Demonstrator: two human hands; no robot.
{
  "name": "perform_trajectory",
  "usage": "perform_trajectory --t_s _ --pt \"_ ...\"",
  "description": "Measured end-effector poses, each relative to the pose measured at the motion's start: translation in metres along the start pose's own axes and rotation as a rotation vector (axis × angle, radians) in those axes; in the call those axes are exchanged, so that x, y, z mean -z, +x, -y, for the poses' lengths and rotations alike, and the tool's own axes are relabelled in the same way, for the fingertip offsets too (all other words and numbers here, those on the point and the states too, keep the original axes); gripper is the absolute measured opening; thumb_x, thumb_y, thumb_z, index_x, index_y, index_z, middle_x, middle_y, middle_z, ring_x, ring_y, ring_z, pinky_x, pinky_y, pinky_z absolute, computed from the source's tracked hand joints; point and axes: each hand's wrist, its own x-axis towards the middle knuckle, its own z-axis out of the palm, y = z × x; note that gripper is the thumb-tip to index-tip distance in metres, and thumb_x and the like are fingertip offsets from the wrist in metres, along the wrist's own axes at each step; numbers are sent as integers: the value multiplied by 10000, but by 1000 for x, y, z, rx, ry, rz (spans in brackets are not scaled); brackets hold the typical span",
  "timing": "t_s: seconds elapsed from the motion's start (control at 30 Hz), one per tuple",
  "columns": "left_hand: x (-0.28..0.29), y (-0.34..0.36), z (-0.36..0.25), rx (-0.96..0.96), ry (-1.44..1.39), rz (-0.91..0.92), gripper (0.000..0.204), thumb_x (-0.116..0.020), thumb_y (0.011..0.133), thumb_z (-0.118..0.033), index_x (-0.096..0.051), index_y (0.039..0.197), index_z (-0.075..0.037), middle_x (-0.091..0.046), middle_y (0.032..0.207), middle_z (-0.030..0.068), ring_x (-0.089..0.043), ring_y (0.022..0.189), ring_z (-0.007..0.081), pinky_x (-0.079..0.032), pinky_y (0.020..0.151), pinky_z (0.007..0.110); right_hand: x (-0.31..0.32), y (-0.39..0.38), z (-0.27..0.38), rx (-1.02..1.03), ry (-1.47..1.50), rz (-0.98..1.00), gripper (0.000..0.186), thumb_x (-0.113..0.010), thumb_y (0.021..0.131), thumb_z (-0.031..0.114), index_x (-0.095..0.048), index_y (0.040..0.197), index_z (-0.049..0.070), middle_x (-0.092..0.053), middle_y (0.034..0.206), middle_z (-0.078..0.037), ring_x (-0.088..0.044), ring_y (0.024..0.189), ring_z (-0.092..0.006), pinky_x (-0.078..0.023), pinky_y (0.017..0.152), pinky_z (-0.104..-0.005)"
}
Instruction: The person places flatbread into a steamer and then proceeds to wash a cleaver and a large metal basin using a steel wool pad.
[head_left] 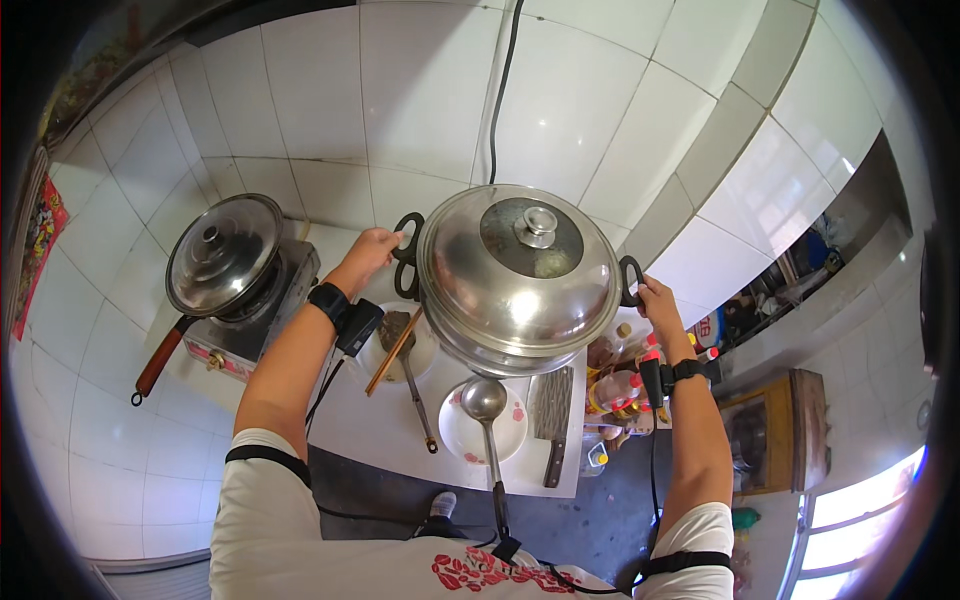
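Note:
A large steel pot stands at the far edge of the white table, covered by a domed steel lid with a round window and a knob. On its left side my left hand has its fingers closed round a black loop handle; a second loop sits just below. Over on the right, my right hand grips another black handle. Whether these handles belong to the lid or to the pot, I cannot tell. Something pale shows through the window.
Nearer me lie a ladle on a flowered plate, a cleaver, chopsticks and a spatula. A lidded pan sits on a gas stove at left. Several bottles crowd the right. A tiled wall rises behind.

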Motion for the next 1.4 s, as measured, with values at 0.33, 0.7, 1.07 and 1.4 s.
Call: perform_trajectory --t_s 0.33,0.7,1.07,1.4 --pt "7 14 12 -11 235 -5 390 -510 843 -356 -569 767 21 -506 608 46 -451 557 140 -388 546 286 -5 2 -10 2 -57 -13 283 -433 863 142 -548 1091 19 -454 587 12 -400 444 -74 -315 407 -218" --pt "43 -149 -49 -175 -170 -340 320 -414 895 -286 -536 1097 -71 -573 841 34 -539 735 111 -394 624 210 83 -68 89 367 -689 -669 237 -478 855 166 -590 980 -2 -605 910 -184 -592 812 -274 -460 722 -340" --pt "80 -351 -49 -898 1034 -1332 141 -361 822 -51 -396 957 -67 -434 1109 168 -452 1031 292 -395 851 366 -94 -112 244 1268 -588 -311 214 -615 711 61 -591 923 56 -518 753 -117 -517 683 -272 -412 594 -344" --pt "70 -352 6 -709 994 -958 221 -436 873 -215 -426 985 -25 -450 1132 200 -450 989 314 -361 813 391 -145 -3 191 384 -1107 94 447 -591 713 480 -642 841 55 -626 854 -132 -596 815 -273 -475 706 -361"
